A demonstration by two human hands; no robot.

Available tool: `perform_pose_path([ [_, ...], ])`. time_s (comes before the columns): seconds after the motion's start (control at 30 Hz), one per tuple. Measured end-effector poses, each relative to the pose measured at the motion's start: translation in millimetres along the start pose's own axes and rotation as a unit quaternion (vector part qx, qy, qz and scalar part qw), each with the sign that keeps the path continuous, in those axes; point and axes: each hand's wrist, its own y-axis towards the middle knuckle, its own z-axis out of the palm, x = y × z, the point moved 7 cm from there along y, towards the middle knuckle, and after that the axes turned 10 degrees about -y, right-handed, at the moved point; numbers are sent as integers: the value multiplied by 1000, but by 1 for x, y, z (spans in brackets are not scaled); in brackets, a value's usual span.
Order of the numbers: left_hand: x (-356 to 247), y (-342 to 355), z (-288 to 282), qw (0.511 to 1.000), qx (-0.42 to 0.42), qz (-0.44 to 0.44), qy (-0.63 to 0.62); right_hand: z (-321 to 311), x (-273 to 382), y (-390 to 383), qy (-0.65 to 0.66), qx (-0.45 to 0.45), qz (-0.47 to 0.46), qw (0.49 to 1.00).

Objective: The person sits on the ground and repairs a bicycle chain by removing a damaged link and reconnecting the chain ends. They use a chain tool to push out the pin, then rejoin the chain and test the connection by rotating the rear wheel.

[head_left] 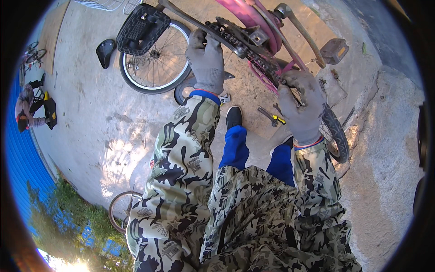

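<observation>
From camouflage sleeves [181, 158] reaching forward, the gloved right hand [301, 104] curls at the chain [263, 65] and the left hand [206, 63] bends its fingers beside the crank arm [213, 31], either grip unclear, with the pink bicycle [247, 13] just ahead.

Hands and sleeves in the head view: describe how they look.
The left hand and right hand wear grey gloves smudged dark, with knit wrists. The camouflage sleeves mix pale green, grey and black, printed with stars, and end in blue cuffs.
</observation>
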Motion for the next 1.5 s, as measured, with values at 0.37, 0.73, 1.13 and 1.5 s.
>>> perform_pose_path([
  [0.37, 7, 11, -1, 995, 48, -84, -30, 12, 17, -8, -75, -14, -51, 996],
  [0.73, 3, 20, 2, 978, 173, -100, -63, 9, 18, -14, -88, -7, -36, 995],
  [1.13, 13, 22, -3, 969, 125, -133, -167, 8, 21, -9, -92, -15, -42, 995],
  [1.5, -23, 17, 6, 860, 274, 187, 387, 4, 10, -10, -109, -42, -39, 992],
])
